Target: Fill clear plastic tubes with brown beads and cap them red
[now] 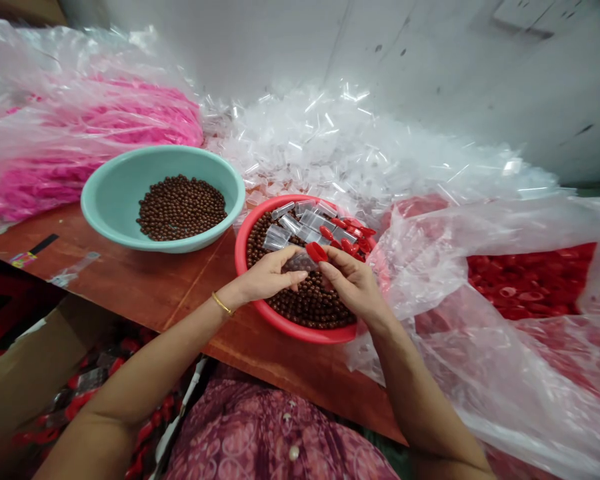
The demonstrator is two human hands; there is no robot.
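Observation:
My left hand (267,275), with a gold bangle on its wrist, pinches a small transparent plastic tube (297,262) between its fingertips. My right hand (353,283) holds a glossy red cap (317,252) against the tube's end. Both hands are just above a red plastic basin (240,260) filled with round brown beads (310,300). On the beads lie several more transparent tubes (300,222) and several red caps (350,241). My hands hide the basin's front part.
A teal bowl (130,233) of brown beads stands on the wooden table (130,280). Behind lie a heap of transparent tubes (330,147) and a bag of pink pieces (90,133). A bag of red caps (530,280) sits right; a cardboard box (30,360) sits below left.

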